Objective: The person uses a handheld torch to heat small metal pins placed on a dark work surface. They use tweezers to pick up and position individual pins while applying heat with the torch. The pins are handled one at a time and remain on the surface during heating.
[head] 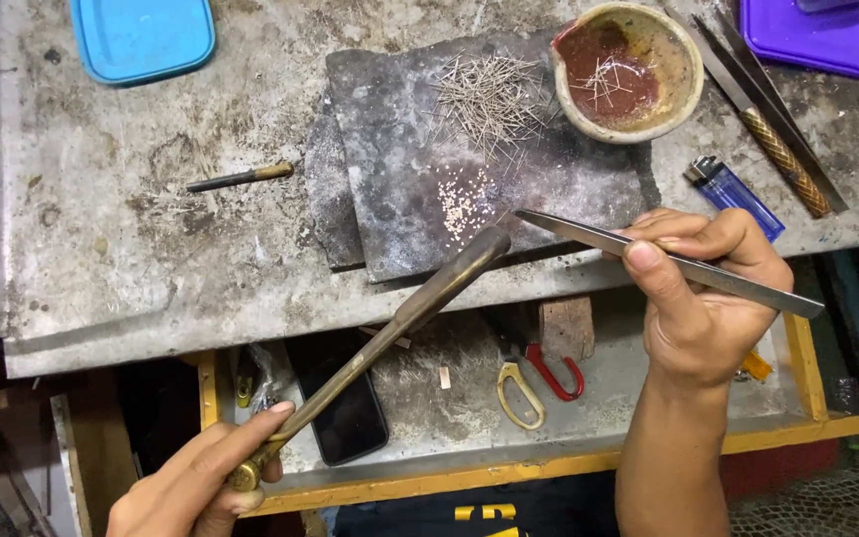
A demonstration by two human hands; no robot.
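My left hand (196, 482) grips the brass base of a long torch (400, 323) whose dark nozzle reaches up to the front edge of a dark slab (400, 189). My right hand (703, 298) pinches long steel tweezers (648, 257); their tip points left, just beside the nozzle end. A patch of tiny pale grains (461, 204) lies on the slab close to both tips. Farther back on the slab is a heap of thin wire bits (489, 94).
A clay bowl (683, 75) with red-brown residue and wire bits stands at the slab's back right. A blue lighter (733, 194), two long tools (773, 139), a purple lid (817, 35), a blue lid (141, 35) and a small pen-like tool (241, 177) lie on the bench (101, 259). The open drawer (469, 477) below holds scissors (534, 383) and a phone (350, 418).
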